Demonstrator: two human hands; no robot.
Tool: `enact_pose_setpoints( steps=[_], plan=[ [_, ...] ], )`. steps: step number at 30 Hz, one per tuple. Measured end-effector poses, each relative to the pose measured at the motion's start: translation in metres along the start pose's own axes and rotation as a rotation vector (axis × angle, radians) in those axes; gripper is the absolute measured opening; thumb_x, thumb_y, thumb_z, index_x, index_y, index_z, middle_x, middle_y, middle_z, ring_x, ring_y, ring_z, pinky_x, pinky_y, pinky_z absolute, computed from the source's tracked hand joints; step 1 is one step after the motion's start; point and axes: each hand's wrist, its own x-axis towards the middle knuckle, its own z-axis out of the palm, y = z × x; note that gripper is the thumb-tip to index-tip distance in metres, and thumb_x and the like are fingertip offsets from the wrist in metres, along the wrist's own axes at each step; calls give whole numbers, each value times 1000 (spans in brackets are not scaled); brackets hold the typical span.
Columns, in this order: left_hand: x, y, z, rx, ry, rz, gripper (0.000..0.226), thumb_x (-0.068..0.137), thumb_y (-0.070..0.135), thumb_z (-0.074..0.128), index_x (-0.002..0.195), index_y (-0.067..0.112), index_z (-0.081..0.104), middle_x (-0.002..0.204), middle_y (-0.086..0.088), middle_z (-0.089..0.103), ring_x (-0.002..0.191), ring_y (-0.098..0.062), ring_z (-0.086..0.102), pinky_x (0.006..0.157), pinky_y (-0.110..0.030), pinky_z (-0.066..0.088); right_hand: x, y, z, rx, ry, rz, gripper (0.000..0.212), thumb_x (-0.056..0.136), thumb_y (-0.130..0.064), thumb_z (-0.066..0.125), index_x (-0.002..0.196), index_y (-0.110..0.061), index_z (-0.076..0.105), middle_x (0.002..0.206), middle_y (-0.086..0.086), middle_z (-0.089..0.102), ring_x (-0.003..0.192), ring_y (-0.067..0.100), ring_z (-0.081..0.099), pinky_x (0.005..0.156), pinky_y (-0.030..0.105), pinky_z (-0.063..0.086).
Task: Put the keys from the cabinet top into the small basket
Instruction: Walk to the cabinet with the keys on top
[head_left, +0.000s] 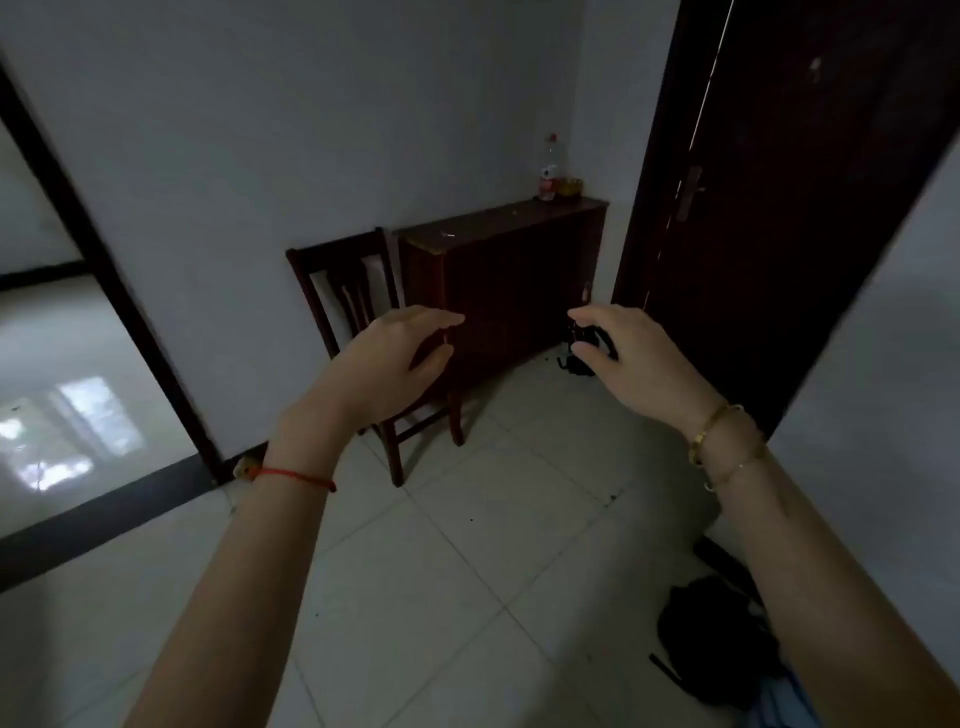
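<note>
Left hand (384, 358) raised, empty, fingers curled open before the chair (348, 291). On the cabinet (498, 260) top, a small glint, possibly the keys (448, 235). Right hand (634, 358) equally open, partly hiding dark clutter; basket (570, 187) indistinct behind a bottle (549, 166).

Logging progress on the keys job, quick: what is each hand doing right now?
Left hand: open, fingers curved, holding nothing, raised in the air.
Right hand: open, fingers curved, holding nothing, raised in the air.

Dim room: pale walls (260, 130), tiled floor (467, 545) reflecting window light at left; dark door (805, 208) standing right, wooden chair (358, 291) sitting against wall.
</note>
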Motion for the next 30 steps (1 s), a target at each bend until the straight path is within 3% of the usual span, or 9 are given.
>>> enact_pose_setpoints(
  steps=[2, 8, 12, 14, 17, 22, 30],
  plan=[
    [14, -12, 6, -12, 7, 4, 42, 98, 30, 44, 140, 23, 46, 141, -3, 53, 127, -20, 51, 107, -41, 45, 16, 6, 9, 7, 11, 22, 41, 96, -31, 48, 136, -21, 44, 134, -1, 53, 128, 16, 42, 110, 40, 36],
    [43, -49, 31, -26, -32, -5, 43, 98, 29, 44, 140, 23, 46, 134, -2, 56, 122, -19, 53, 104, -40, 46, 43, 26, 44, 33, -5, 70, 42, 96, -30, 48, 136, -20, 44, 134, -1, 53, 128, 16, 42, 104, 25, 28],
    [57, -70, 51, -58, -54, -9, 43, 98, 27, 46, 141, 22, 46, 138, 0, 54, 127, -17, 49, 108, -33, 41, 57, 40, 64, 48, -37, 105, 43, 96, -30, 49, 137, -19, 44, 136, 0, 52, 129, 15, 41, 105, 24, 27],
    [65, -80, 63, -74, -55, -18, 43, 98, 25, 48, 140, 20, 47, 139, -1, 53, 128, -17, 48, 106, -25, 38, 66, 49, 72, 52, -37, 119, 42, 96, -29, 50, 137, -17, 44, 136, 2, 52, 129, 17, 41, 107, 27, 29],
    [78, -96, 86, -108, -66, -40, 42, 97, 20, 50, 138, 17, 50, 133, -2, 57, 119, -19, 54, 100, -27, 43, 80, 67, 86, 69, -54, 145, 42, 97, -29, 48, 137, -17, 44, 138, 5, 51, 130, 21, 41, 111, 36, 33],
    [120, -118, 121, -116, -127, -64, 41, 96, 18, 51, 137, 18, 50, 128, -2, 60, 103, -15, 55, 91, -26, 45, 113, 108, 114, 84, -71, 185, 41, 97, -25, 47, 136, -15, 45, 137, 7, 52, 129, 21, 41, 105, 28, 27],
    [242, -147, 161, -89, -149, -120, 41, 97, 20, 49, 138, 16, 49, 133, -2, 58, 122, -19, 52, 103, -26, 40, 213, 194, 133, 162, -127, 209, 40, 96, -25, 50, 134, -13, 48, 136, 7, 54, 130, 22, 44, 110, 46, 36]
  ],
)
